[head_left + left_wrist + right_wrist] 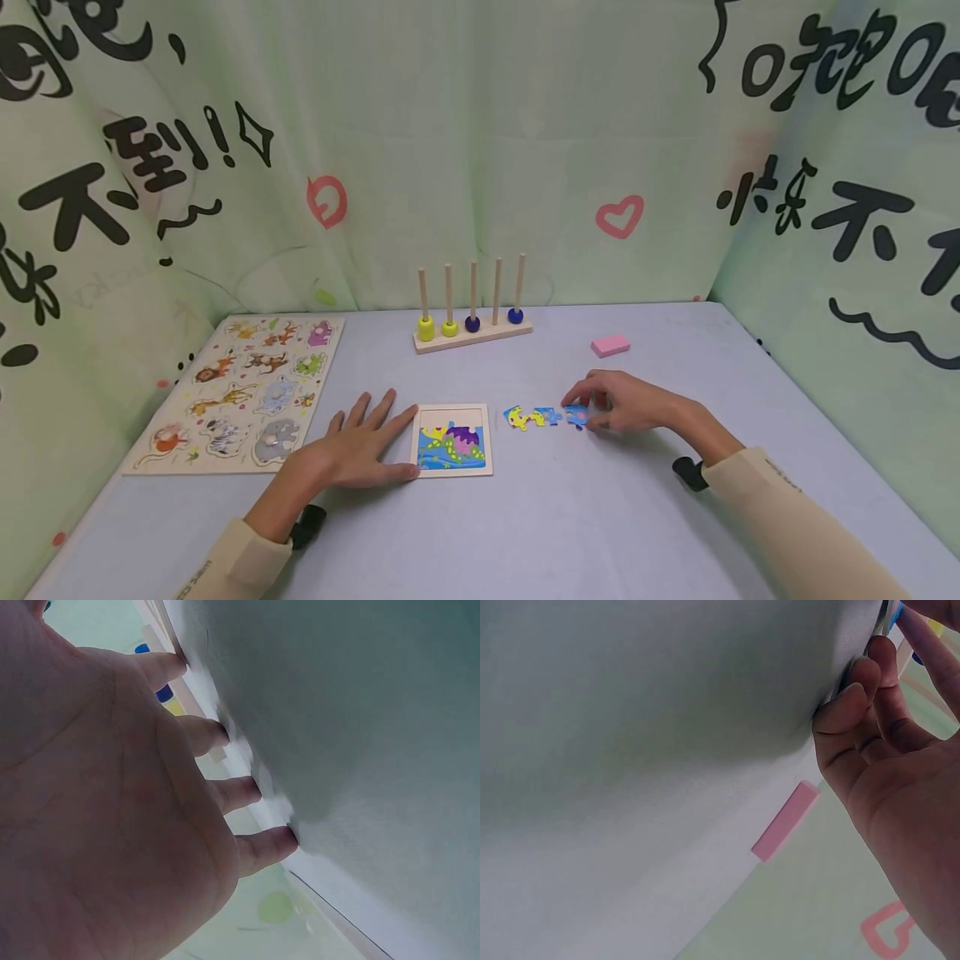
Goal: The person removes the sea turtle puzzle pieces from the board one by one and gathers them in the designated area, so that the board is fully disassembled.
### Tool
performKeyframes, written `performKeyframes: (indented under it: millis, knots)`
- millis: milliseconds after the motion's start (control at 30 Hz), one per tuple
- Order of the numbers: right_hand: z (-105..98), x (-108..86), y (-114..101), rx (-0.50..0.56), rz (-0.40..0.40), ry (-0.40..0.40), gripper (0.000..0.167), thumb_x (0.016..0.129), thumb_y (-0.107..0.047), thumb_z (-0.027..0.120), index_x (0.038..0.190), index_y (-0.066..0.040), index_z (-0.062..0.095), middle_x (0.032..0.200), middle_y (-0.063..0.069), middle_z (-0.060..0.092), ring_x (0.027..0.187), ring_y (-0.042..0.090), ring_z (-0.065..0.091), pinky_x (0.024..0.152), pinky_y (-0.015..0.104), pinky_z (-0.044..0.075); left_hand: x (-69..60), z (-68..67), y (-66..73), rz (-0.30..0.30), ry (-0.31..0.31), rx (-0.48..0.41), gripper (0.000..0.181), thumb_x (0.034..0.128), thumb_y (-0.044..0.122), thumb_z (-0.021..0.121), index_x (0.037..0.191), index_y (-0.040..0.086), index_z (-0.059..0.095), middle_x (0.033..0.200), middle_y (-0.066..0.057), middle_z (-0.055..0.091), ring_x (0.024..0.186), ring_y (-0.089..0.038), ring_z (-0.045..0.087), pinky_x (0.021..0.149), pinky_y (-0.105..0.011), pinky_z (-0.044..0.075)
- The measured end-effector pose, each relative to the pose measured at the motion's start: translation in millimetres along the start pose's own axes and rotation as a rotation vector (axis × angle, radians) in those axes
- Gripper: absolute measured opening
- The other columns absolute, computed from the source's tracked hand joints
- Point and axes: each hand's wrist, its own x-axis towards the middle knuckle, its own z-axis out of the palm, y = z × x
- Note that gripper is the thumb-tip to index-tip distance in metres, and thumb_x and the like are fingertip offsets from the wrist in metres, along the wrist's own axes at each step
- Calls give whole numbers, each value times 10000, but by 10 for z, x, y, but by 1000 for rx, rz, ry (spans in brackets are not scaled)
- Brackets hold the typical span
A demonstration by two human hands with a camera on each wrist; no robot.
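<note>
A small framed jigsaw puzzle (453,477) lies in the middle of the table, with several colourful pieces in it. Spread flat on its left side, my left hand (348,454) touches the frame with thumb and index fingertip. To the right, loose puzzle pieces (534,417) in yellow and blue lie in a row. My right hand (626,402) pinches the rightmost blue puzzle piece (575,415) between thumb and fingers, low at the tabletop. In the right wrist view the curled fingers (844,712) mostly hide that piece.
A large animal puzzle board (251,354) lies at the left. Behind stands a wooden peg stand (491,331) with five upright pegs and yellow and blue beads. A pink block (611,346) sits at back right. Printed curtains (480,150) enclose the white table (525,542).
</note>
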Motion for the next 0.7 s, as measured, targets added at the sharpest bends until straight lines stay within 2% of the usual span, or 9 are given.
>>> performKeyframes:
  millis: [433, 700]
  knots:
    - [14, 1, 2, 46, -18, 13, 399, 928, -106, 778, 1317, -180, 728, 1098, 19, 670, 898, 150, 546, 738, 241, 468, -1, -7, -11, 1, -5, -12, 967, 924, 710, 616, 1693, 233, 278, 1799, -182, 87, 1644, -533, 16, 1255, -800, 70]
    - [127, 181, -140, 61, -16, 72, 327, 921, -195, 818, 1243, -193, 759, 1057, -10, 676, 895, 158, 569, 741, 244, 478, 0, -11, -5, 2, -8, -14, 964, 928, 708, 615, 1694, 232, 274, 1799, -185, 85, 1644, -533, 12, 1256, -799, 70]
